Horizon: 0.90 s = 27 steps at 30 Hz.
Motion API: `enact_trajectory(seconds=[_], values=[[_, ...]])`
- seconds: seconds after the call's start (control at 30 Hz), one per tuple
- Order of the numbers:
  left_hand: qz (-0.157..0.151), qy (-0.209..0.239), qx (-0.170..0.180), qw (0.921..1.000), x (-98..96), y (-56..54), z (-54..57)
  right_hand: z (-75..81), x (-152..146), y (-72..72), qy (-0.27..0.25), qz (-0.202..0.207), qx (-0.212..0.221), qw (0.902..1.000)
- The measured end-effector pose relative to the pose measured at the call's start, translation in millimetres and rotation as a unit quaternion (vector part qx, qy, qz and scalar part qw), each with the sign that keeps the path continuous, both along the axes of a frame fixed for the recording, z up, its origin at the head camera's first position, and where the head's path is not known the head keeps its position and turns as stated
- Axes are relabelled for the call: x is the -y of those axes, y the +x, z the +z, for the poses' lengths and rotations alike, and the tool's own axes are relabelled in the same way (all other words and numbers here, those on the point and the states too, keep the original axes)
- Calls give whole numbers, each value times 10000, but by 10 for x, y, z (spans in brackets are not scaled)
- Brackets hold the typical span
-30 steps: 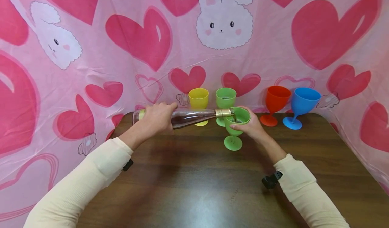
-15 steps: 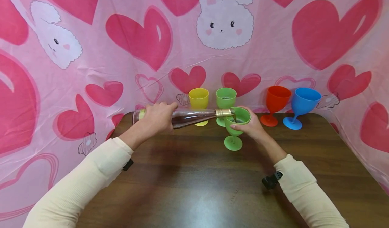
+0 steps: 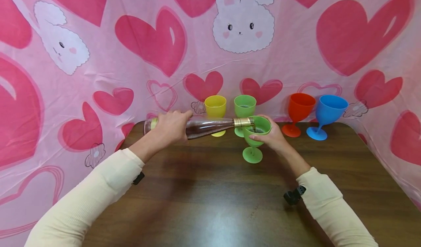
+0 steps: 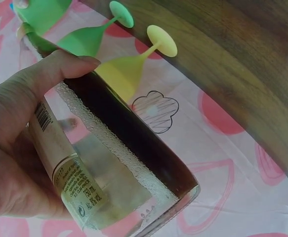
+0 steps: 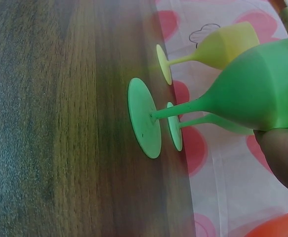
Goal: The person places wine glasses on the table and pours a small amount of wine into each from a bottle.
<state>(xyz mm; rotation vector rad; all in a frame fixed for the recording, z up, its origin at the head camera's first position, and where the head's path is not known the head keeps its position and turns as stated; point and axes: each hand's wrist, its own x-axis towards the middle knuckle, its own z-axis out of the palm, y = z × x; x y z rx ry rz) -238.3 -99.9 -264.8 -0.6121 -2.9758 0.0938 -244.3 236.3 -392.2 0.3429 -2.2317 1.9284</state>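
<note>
My left hand point(image 3: 171, 127) grips a clear glass bottle point(image 3: 210, 127), tipped nearly level with its gold-banded neck over the rim of a green goblet point(image 3: 251, 141). Dark liquid runs from the bottle's mouth into the goblet, where some dark liquid shows inside. The right hand point(image 3: 274, 136) holds that goblet around its bowl, thumb at the near side. In the left wrist view the bottle's label point(image 4: 79, 190) faces the camera, and dark, frothy liquid lies along one side. The right wrist view shows the goblet's round foot point(image 5: 144, 118) close to the tabletop.
Behind the held goblet stand a yellow goblet point(image 3: 215, 106) and another green goblet point(image 3: 245, 104), both partly hidden by the bottle. Red point(image 3: 300, 108) and blue point(image 3: 330, 110) goblets stand at the back right. A pink heart-and-rabbit cloth point(image 3: 197, 38) hangs behind the wooden table point(image 3: 197, 196).
</note>
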Motion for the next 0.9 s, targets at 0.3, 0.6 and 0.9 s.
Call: enact_trajectory(seconds=[0.3, 0.6, 0.9], values=[[-10, 41, -24, 10000, 6, 6, -29, -14, 3, -11, -4, -38, -70, 10000], [58, 80, 83, 9999, 26, 10, -112, -30, 0, -19, 37, -58, -107, 9999], [106, 279, 198, 9994, 40, 7, -222, -45, -5, -28, 13, -69, -229, 9997]])
